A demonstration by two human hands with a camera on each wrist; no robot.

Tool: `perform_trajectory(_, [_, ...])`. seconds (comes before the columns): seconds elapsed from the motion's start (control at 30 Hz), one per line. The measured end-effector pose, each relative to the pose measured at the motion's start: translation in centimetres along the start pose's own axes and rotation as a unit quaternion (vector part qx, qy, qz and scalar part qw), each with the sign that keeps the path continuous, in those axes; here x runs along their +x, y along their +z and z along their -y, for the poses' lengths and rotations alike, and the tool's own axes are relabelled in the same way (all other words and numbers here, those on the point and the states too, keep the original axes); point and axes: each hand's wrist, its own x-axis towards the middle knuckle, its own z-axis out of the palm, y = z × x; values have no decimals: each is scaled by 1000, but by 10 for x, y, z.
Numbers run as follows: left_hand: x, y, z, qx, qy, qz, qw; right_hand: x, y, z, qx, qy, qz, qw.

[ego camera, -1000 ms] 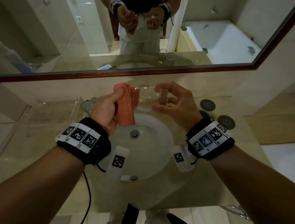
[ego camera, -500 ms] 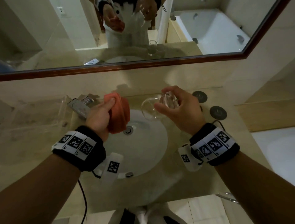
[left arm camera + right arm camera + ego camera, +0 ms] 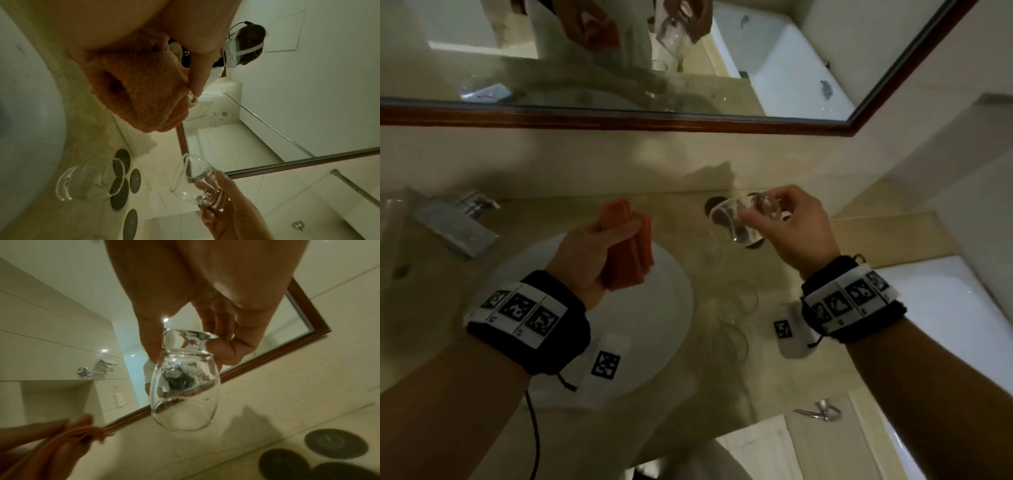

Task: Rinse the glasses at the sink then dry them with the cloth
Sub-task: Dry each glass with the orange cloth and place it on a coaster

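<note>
Nearest, the white sink [image 3: 654, 308] sat in the beige stone surface [image 3: 774, 383]. Above the sink, the left hand [image 3: 589, 250] clutched the folded orange cloth [image 3: 635, 248]. Right of the sink, the right hand's [image 3: 798, 222] fingers [image 3: 223, 348] pinched the glass [image 3: 183, 394] by its base, over 3 dark coasters [image 3: 336, 443]. Behind the sink hung a wood-framed mirror [image 3: 619, 118].

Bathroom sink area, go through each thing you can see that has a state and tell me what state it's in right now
glass: held by its base in the right hand, tipped, apart from the cloth.
cloth: folded, gripped in the left hand over the sink.
faucet: no water seen running.
other glasses: resting on the counter beside the sink.
coasters: lying flat on the counter.
</note>
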Motion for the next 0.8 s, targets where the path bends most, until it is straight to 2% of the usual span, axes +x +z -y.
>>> perform_trajectory(0.1, [11,9,6,4,-12,15,1000,41,-18,-16,-61,17,10,998])
perform_trajectory(0.2, [26,18,7,-5,-11,-5,1000,86,-22,-30,-110,28,50,992])
perform_trajectory(0.3, [42,26,12,-25,-15,-36,999,132,-5,-43,-159,-5,112,981])
perform_trajectory(0.43, [58,34,21,-43,-32,-51,997,180,33,-65,-243,-55,186,950])
perform_trajectory(0.63, [76,26,30,-72,-55,-80,993,209,82,-88,-309,-84,265,909])
perform_trajectory(0.8, [83,24,33,-87,-64,-101,989,215,98,-100,-336,-93,254,902])
